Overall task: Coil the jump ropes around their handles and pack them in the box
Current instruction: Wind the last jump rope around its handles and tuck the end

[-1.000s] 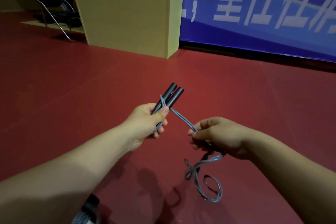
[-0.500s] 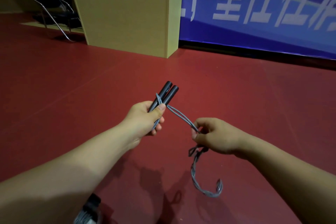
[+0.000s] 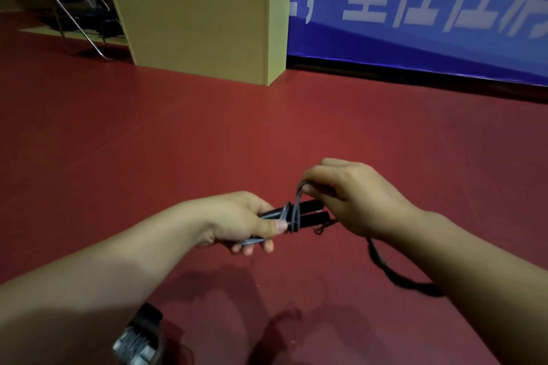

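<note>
Left hand (image 3: 237, 219) has its grip wrapped round the two black handles (image 3: 311, 215); right hand (image 3: 350, 195) pinches the grey rope (image 3: 298, 195) looped over them, above the red floor (image 3: 207, 133).

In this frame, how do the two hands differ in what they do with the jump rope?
The left hand grips the two black handles side by side; the right hand pinches the grey cord above them. The left sits lower, the right higher. Both hold the same rope.

A tan wooden cabinet (image 3: 201, 24) was positioned far beyond the hands, flanked by a metal-framed chair (image 3: 74, 9) and a blue banner (image 3: 430, 9).
</note>
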